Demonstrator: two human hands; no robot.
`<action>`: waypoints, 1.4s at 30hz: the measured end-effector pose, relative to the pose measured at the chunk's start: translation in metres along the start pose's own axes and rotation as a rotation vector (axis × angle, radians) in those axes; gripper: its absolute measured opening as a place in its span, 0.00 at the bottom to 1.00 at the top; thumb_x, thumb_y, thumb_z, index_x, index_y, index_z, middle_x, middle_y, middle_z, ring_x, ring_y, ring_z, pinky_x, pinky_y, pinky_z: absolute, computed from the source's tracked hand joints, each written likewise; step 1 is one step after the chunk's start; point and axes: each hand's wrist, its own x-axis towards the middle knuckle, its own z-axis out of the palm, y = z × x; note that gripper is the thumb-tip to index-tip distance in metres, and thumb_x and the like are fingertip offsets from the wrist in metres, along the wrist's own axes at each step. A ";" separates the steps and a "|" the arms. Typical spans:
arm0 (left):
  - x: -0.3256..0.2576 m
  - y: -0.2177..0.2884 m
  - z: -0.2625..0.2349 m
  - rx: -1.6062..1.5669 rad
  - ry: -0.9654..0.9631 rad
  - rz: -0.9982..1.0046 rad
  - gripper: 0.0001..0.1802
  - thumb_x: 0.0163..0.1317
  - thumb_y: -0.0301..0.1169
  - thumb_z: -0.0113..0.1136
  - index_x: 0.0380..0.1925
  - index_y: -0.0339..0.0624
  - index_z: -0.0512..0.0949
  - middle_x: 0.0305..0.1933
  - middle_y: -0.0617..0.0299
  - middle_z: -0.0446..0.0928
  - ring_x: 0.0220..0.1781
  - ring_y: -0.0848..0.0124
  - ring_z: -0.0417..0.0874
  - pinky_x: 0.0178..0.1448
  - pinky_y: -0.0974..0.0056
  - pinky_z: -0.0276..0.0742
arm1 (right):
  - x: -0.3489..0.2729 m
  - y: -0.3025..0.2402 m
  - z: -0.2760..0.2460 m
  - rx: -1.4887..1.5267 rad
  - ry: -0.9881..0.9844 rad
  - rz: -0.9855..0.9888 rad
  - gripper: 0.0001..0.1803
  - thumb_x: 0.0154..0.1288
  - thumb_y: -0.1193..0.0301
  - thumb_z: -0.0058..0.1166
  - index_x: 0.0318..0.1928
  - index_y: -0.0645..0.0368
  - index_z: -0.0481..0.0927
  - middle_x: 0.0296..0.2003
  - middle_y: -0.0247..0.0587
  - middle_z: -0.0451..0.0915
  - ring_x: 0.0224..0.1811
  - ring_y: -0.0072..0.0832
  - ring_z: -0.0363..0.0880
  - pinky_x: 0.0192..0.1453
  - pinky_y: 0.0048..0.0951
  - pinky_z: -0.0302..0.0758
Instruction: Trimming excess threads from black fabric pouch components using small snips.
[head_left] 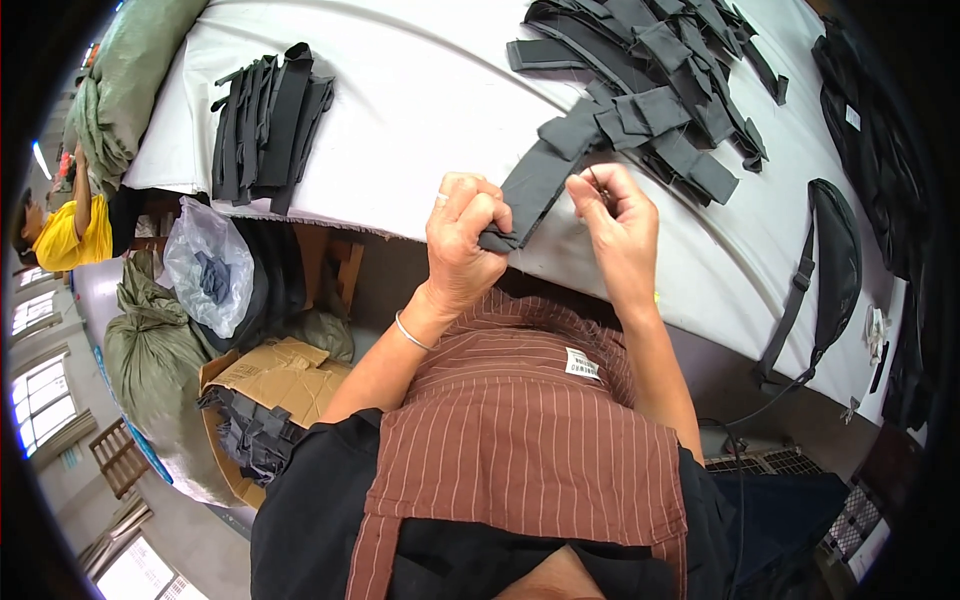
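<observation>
A left hand (463, 235) grips the lower end of one dark grey fabric strip (538, 188) at the edge of a white-covered counter (400, 110). The strip slants up between it and a right hand (625, 235), thumb and fingers drawn close, their hold impossible to tell. Two groups of strips, a left bundle (265, 130) and a larger right heap (672, 70), lie beyond.

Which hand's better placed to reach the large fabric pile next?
Probably the right hand: it's nearer the large pile, though it seems to hold something small; the left hand grips a dark strip.
</observation>
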 end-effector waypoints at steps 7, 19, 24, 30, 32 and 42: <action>-0.004 -0.003 0.000 0.022 0.048 -0.023 0.16 0.29 0.12 0.58 0.20 0.42 0.69 0.26 0.59 0.69 0.33 0.61 0.73 0.36 0.61 0.70 | -0.031 -0.010 -0.012 -0.399 0.076 -0.327 0.09 0.60 0.71 0.60 0.41 0.58 0.81 0.34 0.38 0.82 0.34 0.31 0.80 0.39 0.28 0.75; -0.007 -0.002 0.003 0.019 0.059 0.066 0.18 0.29 0.11 0.60 0.21 0.42 0.68 0.26 0.60 0.69 0.31 0.63 0.73 0.33 0.64 0.69 | -0.034 -0.014 -0.004 -0.648 0.223 -0.362 0.05 0.59 0.69 0.60 0.35 0.55 0.81 0.29 0.36 0.81 0.29 0.34 0.79 0.32 0.32 0.72; -0.010 -0.003 0.005 -0.037 0.060 0.056 0.18 0.25 0.12 0.58 0.20 0.42 0.69 0.29 0.59 0.70 0.34 0.59 0.73 0.35 0.60 0.70 | -0.038 -0.015 0.003 -0.716 0.164 -0.484 0.05 0.58 0.70 0.60 0.36 0.54 0.81 0.29 0.34 0.80 0.30 0.33 0.79 0.33 0.32 0.72; -0.011 -0.002 0.003 -0.032 0.050 0.078 0.18 0.23 0.12 0.58 0.20 0.42 0.69 0.30 0.59 0.70 0.35 0.59 0.73 0.36 0.60 0.70 | -0.034 -0.013 0.002 -0.782 0.193 -0.498 0.07 0.57 0.72 0.61 0.38 0.53 0.81 0.31 0.33 0.80 0.31 0.31 0.78 0.36 0.30 0.72; -0.011 -0.003 0.003 -0.049 0.046 0.061 0.18 0.24 0.12 0.57 0.20 0.42 0.69 0.30 0.59 0.70 0.35 0.58 0.73 0.36 0.60 0.71 | -0.030 -0.015 -0.004 -0.784 0.169 -0.520 0.08 0.57 0.73 0.61 0.39 0.54 0.82 0.32 0.34 0.81 0.31 0.30 0.78 0.37 0.29 0.72; -0.012 -0.002 0.003 -0.140 0.095 0.095 0.16 0.31 0.10 0.59 0.18 0.41 0.68 0.29 0.60 0.70 0.34 0.62 0.74 0.35 0.64 0.71 | 0.005 -0.010 -0.031 -0.450 -0.287 -0.501 0.10 0.52 0.75 0.63 0.37 0.59 0.83 0.31 0.36 0.82 0.31 0.31 0.77 0.38 0.29 0.71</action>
